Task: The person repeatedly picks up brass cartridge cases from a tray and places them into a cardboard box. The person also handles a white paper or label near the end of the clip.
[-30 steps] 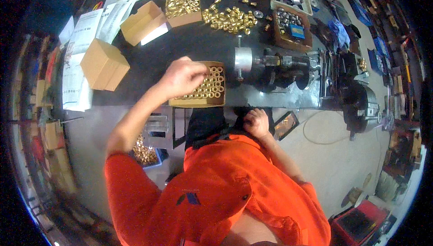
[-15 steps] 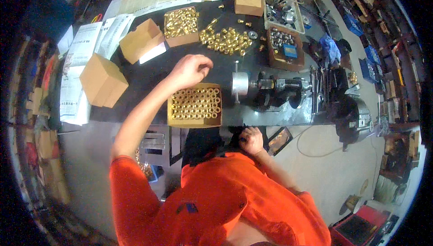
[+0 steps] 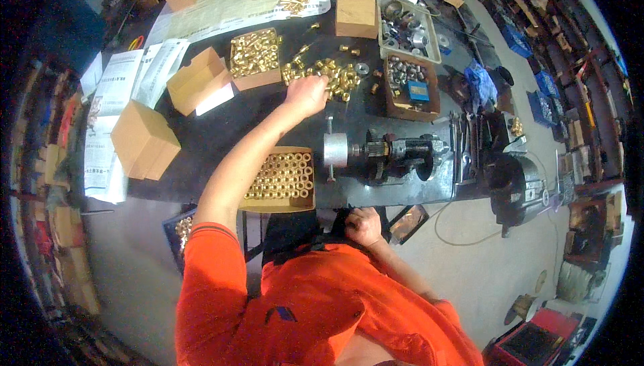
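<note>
Brass fittings [image 3: 347, 75] lie loose on the bench [image 3: 201, 139]; rows already stand in your open carton [image 3: 288, 204]. Left hand [image 3: 308, 94] curled at the pile, right hand [image 3: 363, 226] curled by your lap; can't tell whether either pinches anything.

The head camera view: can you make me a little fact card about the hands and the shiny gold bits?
Left hand: at a loose pile of brass-coloured metal fittings; fingertips hard to see
Right hand: near the lap; can't tell if it holds anything
Neat fittings: rows inside an open brown cardboard box at the table's near edge
Right of that box: a black-and-silver metal device
Beyond the device: a crumpled blue cloth, farther right
</note>
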Tool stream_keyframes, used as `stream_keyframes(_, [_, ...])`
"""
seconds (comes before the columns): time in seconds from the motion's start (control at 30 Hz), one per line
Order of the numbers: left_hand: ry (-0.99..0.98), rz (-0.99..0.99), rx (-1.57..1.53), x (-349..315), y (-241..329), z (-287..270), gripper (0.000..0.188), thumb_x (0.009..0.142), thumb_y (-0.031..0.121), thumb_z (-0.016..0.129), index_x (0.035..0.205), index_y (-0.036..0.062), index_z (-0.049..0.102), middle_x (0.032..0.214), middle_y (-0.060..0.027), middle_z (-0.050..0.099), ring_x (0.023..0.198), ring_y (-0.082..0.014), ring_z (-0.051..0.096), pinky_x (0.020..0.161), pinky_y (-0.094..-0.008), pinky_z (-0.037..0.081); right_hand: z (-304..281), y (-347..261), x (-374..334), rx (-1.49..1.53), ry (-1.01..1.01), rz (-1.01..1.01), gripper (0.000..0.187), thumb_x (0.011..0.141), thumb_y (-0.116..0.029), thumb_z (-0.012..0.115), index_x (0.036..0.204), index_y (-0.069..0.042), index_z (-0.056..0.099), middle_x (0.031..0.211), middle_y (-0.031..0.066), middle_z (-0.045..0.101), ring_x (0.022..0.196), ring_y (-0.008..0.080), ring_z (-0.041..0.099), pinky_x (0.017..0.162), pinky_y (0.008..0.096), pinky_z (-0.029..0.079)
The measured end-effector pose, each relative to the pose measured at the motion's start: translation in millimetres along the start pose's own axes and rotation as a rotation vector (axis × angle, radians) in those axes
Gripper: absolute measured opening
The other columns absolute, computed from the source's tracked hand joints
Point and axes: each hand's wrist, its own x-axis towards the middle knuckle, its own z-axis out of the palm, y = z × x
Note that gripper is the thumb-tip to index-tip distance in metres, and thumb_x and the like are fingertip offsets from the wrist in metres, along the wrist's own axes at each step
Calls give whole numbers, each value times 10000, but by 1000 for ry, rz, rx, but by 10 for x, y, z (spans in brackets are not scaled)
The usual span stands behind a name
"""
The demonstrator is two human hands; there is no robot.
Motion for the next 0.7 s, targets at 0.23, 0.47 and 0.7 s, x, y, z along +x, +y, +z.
stream_keyframes(0.23, [14,104,67,97,58,-76,246,779,256,628,938,71,659,852,-168,678,838,-349,663,734,-494,531,-36,-37,73,10,111,-47,145,552,-165,675,672,-132,601,714,42,554,673,263,551,628,385,429])
stream_keyframes(0.47, [10,206,123,212,9,-74,207,761,253,580,880,105,662,793,-179,672,774,-359,668,694,-505,533,-104,-65,108,-14,112,-61,129,533,-154,672,640,-126,604,710,42,556,696,269,545,634,395,424])
stream_keyframes(0.7, [84,86,-154,-159,-200,-193,228,778,252,619,901,62,642,774,-181,662,759,-366,652,706,-457,525,-98,-87,110,29,94,-42,143,533,-155,678,654,-120,611,707,51,561,718,276,556,647,397,424])
